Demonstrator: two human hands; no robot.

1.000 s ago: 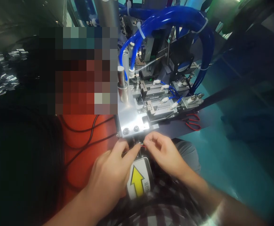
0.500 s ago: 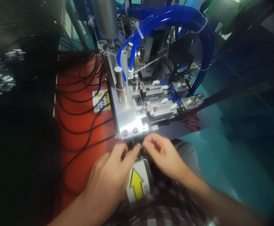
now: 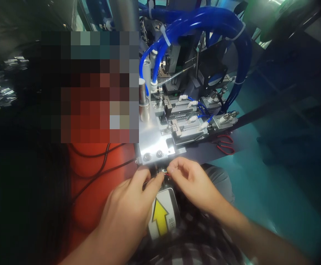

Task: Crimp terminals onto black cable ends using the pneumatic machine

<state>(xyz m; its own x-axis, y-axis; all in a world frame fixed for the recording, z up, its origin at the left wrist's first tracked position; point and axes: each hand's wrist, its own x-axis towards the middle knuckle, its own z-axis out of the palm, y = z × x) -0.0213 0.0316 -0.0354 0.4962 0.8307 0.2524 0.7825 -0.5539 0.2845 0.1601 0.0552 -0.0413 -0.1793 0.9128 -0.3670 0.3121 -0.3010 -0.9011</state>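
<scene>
Both hands meet just below the front edge of a shiny metal plate (image 3: 152,141) on a machine. My left hand (image 3: 131,197) is closed, its thumb and index finger at a small fixture under that edge; what they pinch is too small to make out. From the right, my right hand (image 3: 192,182) has its thumb and index finger pinched together on a thin red wire (image 3: 167,174). The wire's left end reaches the fixture beside my left fingertip. Below the fingers lies a white label with a yellow arrow (image 3: 160,217).
Black cables (image 3: 105,167) run over the red surface (image 3: 91,198) at left. Air cylinders (image 3: 188,129) and thick blue tubes (image 3: 244,55) stand beyond the plate. Red-handled scissors or snips (image 3: 225,144) lie to the right. A pixelated block covers the upper left.
Both hands keep almost the same place and grip. The view has shifted very slightly, and a pixelated block now covers the upper left.
</scene>
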